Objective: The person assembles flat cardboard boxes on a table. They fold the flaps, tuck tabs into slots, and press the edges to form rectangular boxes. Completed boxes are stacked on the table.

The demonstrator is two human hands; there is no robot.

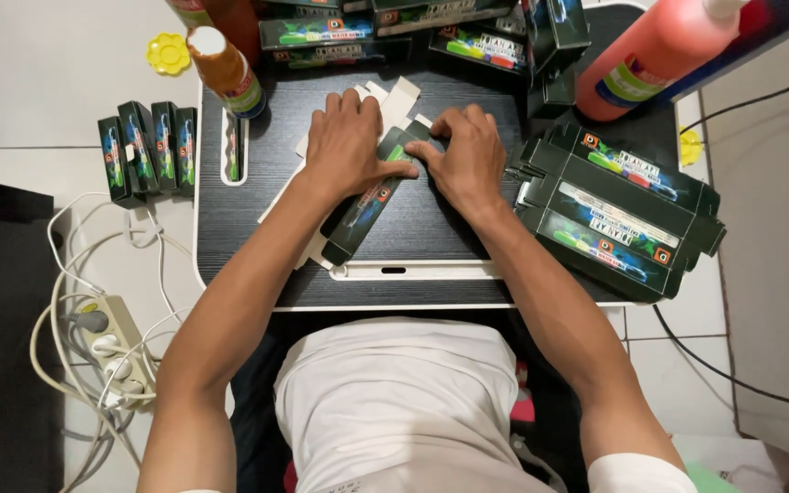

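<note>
A long dark printed cardboard box [364,212] lies slantwise on the small black table [248,201], with white flaps poking out beyond its far end. My left hand [347,146] presses flat on the box's upper part, thumb stretched across it. My right hand [466,151] rests beside it, fingers curled on the box's far end. Both hands touch the same box.
A pile of flat dark box blanks [618,215] lies at the table's right. More boxes [431,32] are stacked at the back. Several finished boxes [146,151] stand on the floor left. An orange bottle [226,68], a red bottle [655,55], and a power strip [111,342] with cables are nearby.
</note>
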